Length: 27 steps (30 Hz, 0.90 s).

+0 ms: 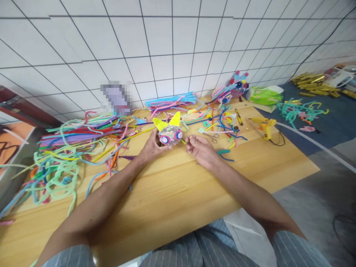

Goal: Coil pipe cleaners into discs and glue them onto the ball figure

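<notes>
My left hand [153, 148] is wrapped round the side of a craft animal head [170, 135], which looks like clear plastic. Two pointed yellow ears and round eyes ringed in pink and blue are fixed to it. Just right of the head, my right hand [200, 150] is closed, thumb against fingers. A short yellow-green stem, like a pipe cleaner [183, 141], runs from its fingertips towards the head; whether it touches the head I cannot tell. Scissors [213, 138] lie beyond my right hand, and a teal pipe cleaner piece [223, 151] is beside it.
Pipe cleaners [83, 135] lie heaped at left, with a blue bundle [172, 100] by the tiled wall. A yellow glue gun [265, 128] with a cord stands at right, near a cutter knife [238, 116]. Another decorated figure [238, 87] and a green packet [264, 95] are at the back right.
</notes>
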Available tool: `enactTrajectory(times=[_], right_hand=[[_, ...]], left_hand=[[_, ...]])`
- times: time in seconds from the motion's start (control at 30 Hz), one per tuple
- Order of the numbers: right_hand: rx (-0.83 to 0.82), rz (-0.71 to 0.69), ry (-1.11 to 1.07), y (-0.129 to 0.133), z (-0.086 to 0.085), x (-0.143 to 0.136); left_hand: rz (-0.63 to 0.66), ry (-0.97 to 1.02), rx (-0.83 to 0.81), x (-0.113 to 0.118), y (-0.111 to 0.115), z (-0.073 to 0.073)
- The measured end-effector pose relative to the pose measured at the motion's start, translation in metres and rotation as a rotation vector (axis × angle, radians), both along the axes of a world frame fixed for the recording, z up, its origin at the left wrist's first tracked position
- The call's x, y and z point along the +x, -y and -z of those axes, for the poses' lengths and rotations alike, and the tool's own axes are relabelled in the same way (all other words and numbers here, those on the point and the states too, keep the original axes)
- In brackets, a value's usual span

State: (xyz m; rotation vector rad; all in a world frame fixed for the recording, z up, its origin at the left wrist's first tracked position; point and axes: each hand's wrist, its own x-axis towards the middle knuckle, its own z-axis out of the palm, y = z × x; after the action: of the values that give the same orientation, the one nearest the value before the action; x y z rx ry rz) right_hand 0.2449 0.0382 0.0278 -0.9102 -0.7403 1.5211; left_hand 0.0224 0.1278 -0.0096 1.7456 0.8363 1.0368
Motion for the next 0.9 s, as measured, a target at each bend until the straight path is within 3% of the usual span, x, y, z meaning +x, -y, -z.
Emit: enactTrajectory(times=[0.13,0.23,0.33,0.4,0.47,0.6,0.73,0.9], right_hand=[[-0.01,-0.047,-0.073,0.003,-0.008,0.0],[0.013,-0.042,-0.076,0.007,-0.014,-0.001],[0.039,-0.047,-0.068,0.015,-0.022,-0.002],[0.073,-0.064,-0.041,0.022,-0.029,-0.005],[0.106,-0.071,-0.006,0.03,-0.036,-0.008],[0.15,-0.077,0.023,0.046,-0.044,-0.015],[0.195,-0.125,0.022,0.063,-0.046,-0.02],[0.191,-0.135,0.01,0.081,-0.043,-0.024]], left_hand=[[-0.055,-0.067,0.096,-0.007,-0.002,0.005],[-0.174,-0.057,0.241,-0.015,0.001,-0.002],[-0.415,-0.003,0.43,-0.017,0.015,-0.028],[-0.452,0.007,0.478,-0.013,0.032,-0.053],[-0.327,0.015,0.363,-0.005,0.056,-0.077],[-0.01,0.174,-0.24,0.015,0.106,-0.108],[0.152,0.374,-0.659,0.028,0.141,-0.119],[0.244,0.517,-0.881,0.03,0.166,-0.121]])
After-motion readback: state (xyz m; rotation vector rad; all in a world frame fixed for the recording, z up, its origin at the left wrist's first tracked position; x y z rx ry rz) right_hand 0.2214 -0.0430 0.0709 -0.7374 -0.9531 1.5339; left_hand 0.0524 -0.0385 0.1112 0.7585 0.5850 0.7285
